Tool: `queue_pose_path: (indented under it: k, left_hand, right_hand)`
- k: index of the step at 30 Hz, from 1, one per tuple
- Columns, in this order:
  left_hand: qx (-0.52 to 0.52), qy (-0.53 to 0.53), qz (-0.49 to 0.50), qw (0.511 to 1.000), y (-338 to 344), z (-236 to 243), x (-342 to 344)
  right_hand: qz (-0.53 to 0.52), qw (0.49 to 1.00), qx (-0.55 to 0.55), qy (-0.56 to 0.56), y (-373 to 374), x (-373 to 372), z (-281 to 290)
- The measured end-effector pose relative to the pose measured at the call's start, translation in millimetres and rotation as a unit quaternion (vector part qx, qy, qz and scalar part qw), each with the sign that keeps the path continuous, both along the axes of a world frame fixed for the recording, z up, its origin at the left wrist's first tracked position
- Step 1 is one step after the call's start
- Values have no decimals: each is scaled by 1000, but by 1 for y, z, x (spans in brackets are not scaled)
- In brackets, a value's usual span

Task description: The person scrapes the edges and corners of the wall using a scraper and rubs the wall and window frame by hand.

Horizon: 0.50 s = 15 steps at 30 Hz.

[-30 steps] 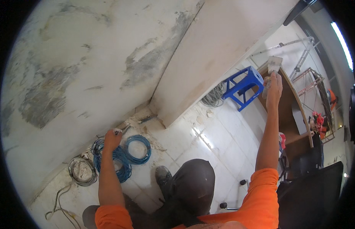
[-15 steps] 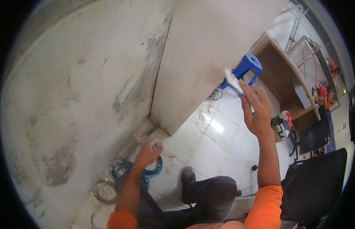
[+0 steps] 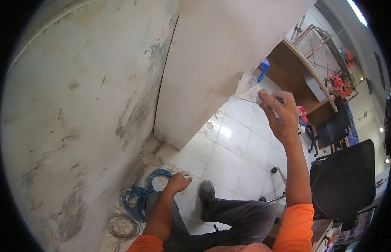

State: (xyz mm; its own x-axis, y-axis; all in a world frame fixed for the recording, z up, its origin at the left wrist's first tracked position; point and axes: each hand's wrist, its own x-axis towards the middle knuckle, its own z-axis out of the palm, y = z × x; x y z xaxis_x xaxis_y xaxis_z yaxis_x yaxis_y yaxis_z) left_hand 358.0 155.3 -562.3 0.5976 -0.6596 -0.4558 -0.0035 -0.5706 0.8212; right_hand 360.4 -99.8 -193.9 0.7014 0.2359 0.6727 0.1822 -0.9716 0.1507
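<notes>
My right hand [image 3: 281,113] pinches a putty knife [image 3: 248,89] whose wide blade is smeared with white plaster. The blade lies right by the outer edge of the smooth pale wall section [image 3: 212,63]; whether it touches I cannot tell. Low over my knee, my left hand [image 3: 178,182] is closed, with white dust on its fingers. What it may hold is hidden. To the left, a rough wall [image 3: 77,105] carries grey patches and scrape marks.
Coiled blue cable [image 3: 134,201] and a grey coil [image 3: 122,227] lie by the wall's foot among plaster crumbs. White tiles [image 3: 229,155] cover the floor. A black chair [image 3: 342,180], a wooden desk [image 3: 296,71] and a blue plastic stool [image 3: 264,69] stand to the right.
The putty knife has turned, so its blade now shows broad beside the wall edge. My left hand has moved down and right, away from the wall corner. The view has shifted slightly.
</notes>
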Motion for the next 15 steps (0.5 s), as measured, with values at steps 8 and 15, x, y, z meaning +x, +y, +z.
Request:
queue_pose_path:
  k: [8,15]
  left_hand:
    - [-6,14,-7,1000,-7,2,1]
    - [-35,-5,9,999,-4,-16,2]
  right_hand:
    - [-10,1000,-16,0,-3,0,9]
    - [-6,1000,-11,-1,-3,-1,20]
